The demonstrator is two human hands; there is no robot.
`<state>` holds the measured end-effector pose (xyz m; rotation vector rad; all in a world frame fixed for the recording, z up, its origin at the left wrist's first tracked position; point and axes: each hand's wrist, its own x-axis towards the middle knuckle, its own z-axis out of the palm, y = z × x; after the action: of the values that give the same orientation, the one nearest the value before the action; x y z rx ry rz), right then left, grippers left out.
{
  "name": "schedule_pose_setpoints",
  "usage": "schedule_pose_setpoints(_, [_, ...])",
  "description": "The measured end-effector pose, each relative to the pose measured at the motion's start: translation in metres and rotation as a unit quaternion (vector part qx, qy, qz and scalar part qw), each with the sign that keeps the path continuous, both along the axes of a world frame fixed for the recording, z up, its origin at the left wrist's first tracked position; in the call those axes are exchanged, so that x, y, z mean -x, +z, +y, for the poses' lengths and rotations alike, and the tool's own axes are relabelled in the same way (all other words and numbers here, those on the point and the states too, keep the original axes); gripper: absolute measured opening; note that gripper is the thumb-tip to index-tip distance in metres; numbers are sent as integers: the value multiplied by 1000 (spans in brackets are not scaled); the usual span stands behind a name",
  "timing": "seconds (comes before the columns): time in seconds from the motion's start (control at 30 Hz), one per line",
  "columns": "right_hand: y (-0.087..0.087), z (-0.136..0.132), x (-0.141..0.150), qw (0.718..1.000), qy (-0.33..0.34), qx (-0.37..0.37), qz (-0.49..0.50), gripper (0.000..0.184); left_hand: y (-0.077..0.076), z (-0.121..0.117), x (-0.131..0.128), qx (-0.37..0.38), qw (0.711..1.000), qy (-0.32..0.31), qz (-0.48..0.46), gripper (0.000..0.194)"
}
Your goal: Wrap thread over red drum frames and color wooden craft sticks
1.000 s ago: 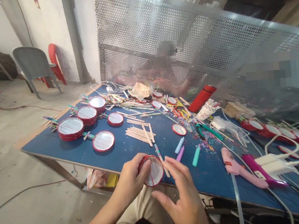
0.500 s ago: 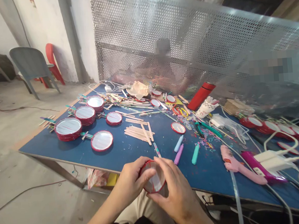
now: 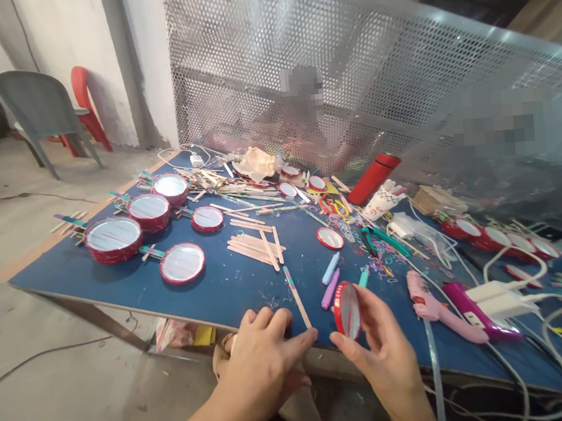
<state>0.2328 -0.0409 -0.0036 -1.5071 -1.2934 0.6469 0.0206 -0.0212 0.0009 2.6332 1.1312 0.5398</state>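
My right hand (image 3: 387, 351) holds a small round red-rimmed disc (image 3: 350, 312) with a pale face, tilted up on its edge between thumb and fingers. Just left of it, my left hand (image 3: 268, 354) is over the table's front edge. Its index finger reaches out to the near end of a wooden craft stick (image 3: 296, 297) with a coloured far end. The left thumb is apart from that finger, below it. Past the right hand lie light blue (image 3: 331, 268), purple (image 3: 330, 289) and partly hidden teal (image 3: 364, 276) tubes.
Stacked red-rimmed discs with stick necks (image 3: 113, 240) stand at the left. Bare craft sticks (image 3: 252, 248) lie mid-table. A red bottle (image 3: 374, 178), teal-handled pliers (image 3: 390, 241), pink glue gun (image 3: 439, 311) and white cables are on the right. Behind rises a perforated metal sheet (image 3: 249, 57).
My hands have separated. The disc, earlier held in both, has moved right in my right hand and turned on edge. My left index finger has come to the craft stick's near end.
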Motion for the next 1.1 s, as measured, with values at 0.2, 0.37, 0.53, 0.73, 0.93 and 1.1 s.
schedule_pose_setpoints(0.2, [-2, 11, 11, 997, 48, 38, -37, 70, 5, 0, -6, 7, 998, 15, 64, 61])
schedule_pose_setpoints(0.37, [2, 22, 2, 984, -37, 24, -175, 74, 2, 1, -7, 4, 997, 18, 70, 75])
schedule_pose_setpoints(0.53, [4, 24, -6, 975, -17, -11, -222, 67, 0, 3, -4, 19, 998, 10, 60, 70])
schedule_pose_setpoints(0.73, [6, 26, 3, 976, 35, -9, -214, 59, 0, 5, 0, 33, 998, 0, 57, 68])
schedule_pose_setpoints(0.93, [1, 27, 6, 976, 61, 2, -207, 60, -9, 3, 7, 16, 998, 9, -56, 35])
schedule_pose_setpoints(1.1, [4, 22, 6, 964, 98, 27, -246, 65, -14, 6, 12, 47, 972, 64, -220, 16])
